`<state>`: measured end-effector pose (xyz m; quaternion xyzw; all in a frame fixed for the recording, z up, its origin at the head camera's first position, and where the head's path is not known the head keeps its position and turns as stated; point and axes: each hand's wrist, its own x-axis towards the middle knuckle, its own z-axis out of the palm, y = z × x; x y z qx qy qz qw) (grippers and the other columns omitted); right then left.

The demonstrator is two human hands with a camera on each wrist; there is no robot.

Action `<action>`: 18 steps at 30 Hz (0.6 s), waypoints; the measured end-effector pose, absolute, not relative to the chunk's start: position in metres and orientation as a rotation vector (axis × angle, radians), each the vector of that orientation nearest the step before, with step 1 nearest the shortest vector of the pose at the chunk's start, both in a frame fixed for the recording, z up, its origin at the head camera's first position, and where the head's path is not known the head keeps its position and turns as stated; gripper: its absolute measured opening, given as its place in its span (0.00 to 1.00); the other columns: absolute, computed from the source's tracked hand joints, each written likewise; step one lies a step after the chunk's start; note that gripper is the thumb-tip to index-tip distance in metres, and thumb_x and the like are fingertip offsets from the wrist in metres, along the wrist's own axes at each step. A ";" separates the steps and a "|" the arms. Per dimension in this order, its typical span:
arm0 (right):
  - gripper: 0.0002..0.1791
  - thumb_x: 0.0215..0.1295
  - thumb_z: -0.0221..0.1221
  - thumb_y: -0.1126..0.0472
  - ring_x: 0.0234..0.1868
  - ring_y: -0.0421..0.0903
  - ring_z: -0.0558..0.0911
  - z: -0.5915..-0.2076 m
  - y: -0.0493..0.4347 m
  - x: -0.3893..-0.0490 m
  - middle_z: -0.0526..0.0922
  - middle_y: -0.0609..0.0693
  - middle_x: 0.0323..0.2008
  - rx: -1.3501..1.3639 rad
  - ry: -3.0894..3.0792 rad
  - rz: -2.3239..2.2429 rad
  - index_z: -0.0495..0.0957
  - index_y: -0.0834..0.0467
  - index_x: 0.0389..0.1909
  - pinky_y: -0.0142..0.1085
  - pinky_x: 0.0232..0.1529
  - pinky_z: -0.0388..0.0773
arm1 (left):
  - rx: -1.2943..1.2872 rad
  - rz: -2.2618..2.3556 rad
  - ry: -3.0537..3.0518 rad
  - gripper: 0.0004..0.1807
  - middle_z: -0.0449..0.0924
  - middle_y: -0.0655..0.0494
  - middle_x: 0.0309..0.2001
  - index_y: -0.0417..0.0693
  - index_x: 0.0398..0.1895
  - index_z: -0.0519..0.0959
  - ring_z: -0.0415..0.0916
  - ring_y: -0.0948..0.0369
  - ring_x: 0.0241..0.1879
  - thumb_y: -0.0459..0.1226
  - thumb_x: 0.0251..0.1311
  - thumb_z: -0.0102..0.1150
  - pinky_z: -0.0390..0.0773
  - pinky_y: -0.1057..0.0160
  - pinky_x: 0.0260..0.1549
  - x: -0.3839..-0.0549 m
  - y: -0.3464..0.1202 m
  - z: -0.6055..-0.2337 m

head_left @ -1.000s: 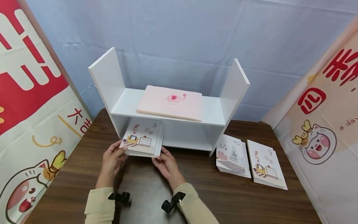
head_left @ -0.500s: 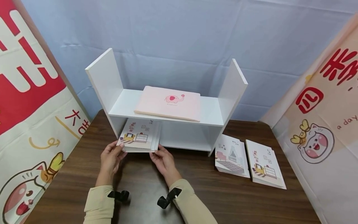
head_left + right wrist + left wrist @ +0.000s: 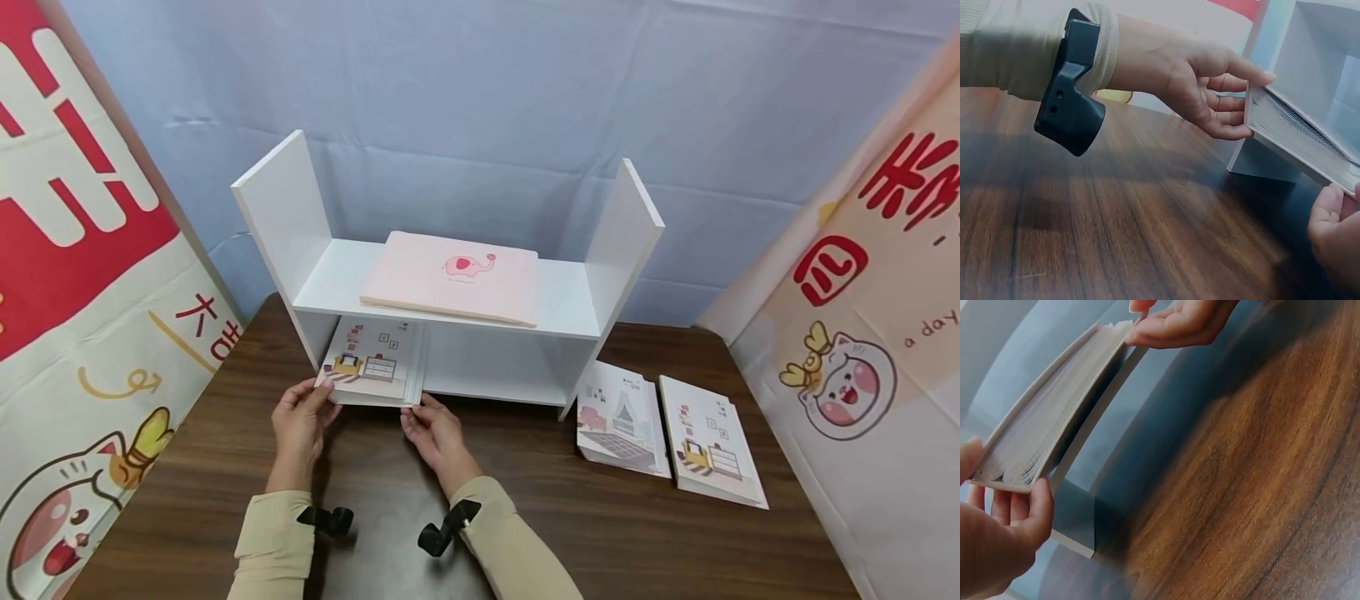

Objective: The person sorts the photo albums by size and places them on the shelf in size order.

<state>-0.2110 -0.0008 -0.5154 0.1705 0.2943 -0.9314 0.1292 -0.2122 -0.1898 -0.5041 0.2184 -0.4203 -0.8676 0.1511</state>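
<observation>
Currently in hand: apparently, insertion of the book (image 3: pixel 371 362) into the lower tier (image 3: pixel 495 367) of the white shelf (image 3: pixel 626 229).
Left hand (image 3: pixel 298 423): clamped on near left corner, thumb uppermost.
Right hand (image 3: pixel 438 435): pinching near right corner.
Book position: between and just ahead of both hands, protruding at near edge.
Next move: probably calling for a level push, then release.

Left fingers (image 3: pixel 1232 131) grip book (image 3: pixel 1300 134) | right fingers (image 3: pixel 1325 205) touch it (partly cropped)

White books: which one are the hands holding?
The white book partly inside the lower compartment of the shelf: the left hand and right hand hold its front corners. The other two lie on the table to the shelf's right.
</observation>
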 end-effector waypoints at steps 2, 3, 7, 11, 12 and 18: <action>0.23 0.61 0.43 0.81 0.34 0.49 0.72 -0.517 -0.001 -0.212 0.67 0.60 0.37 0.492 0.841 -2.717 0.57 0.70 0.58 0.38 0.42 0.72 | 0.639 -2.486 -1.220 0.12 0.75 0.55 0.28 0.44 0.34 0.74 0.78 0.62 0.22 0.23 0.51 0.64 0.80 0.62 0.22 -0.213 -0.190 -0.504; 0.22 0.61 0.43 0.81 0.34 0.49 0.72 -0.517 -0.002 -0.213 0.67 0.60 0.37 0.495 0.835 -2.723 0.57 0.70 0.57 0.38 0.42 0.72 | 0.640 -2.486 -1.221 0.12 0.74 0.55 0.28 0.43 0.35 0.74 0.77 0.62 0.22 0.22 0.51 0.63 0.80 0.62 0.23 -0.213 -0.190 -0.504; 0.22 0.62 0.42 0.81 0.35 0.50 0.72 -0.517 -0.002 -0.215 0.66 0.61 0.38 0.497 0.832 -2.729 0.56 0.71 0.58 0.39 0.44 0.72 | 0.642 -2.485 -1.217 0.15 0.73 0.54 0.29 0.43 0.38 0.74 0.76 0.62 0.23 0.19 0.50 0.60 0.80 0.63 0.26 -0.216 -0.190 -0.505; 0.22 0.63 0.41 0.80 0.37 0.52 0.73 -0.516 -0.003 -0.215 0.66 0.62 0.39 0.491 0.815 -2.724 0.56 0.72 0.59 0.43 0.51 0.68 | 0.652 -2.471 -1.202 0.15 0.74 0.54 0.29 0.43 0.38 0.75 0.76 0.63 0.24 0.19 0.50 0.61 0.80 0.62 0.27 -0.218 -0.190 -0.505; 0.22 0.63 0.41 0.80 0.38 0.52 0.73 -0.516 -0.003 -0.215 0.66 0.62 0.40 0.493 0.804 -2.724 0.56 0.72 0.59 0.44 0.53 0.67 | 0.656 -2.469 -1.195 0.15 0.74 0.54 0.29 0.42 0.38 0.75 0.76 0.63 0.24 0.19 0.50 0.61 0.80 0.62 0.27 -0.218 -0.191 -0.505; 0.26 0.63 0.41 0.79 0.44 0.54 0.72 -0.515 -0.003 -0.212 0.65 0.64 0.44 0.459 0.775 -2.726 0.52 0.73 0.63 0.48 0.60 0.59 | 0.651 -2.444 -1.190 0.14 0.74 0.54 0.29 0.41 0.38 0.75 0.75 0.64 0.25 0.20 0.49 0.62 0.80 0.63 0.27 -0.219 -0.190 -0.504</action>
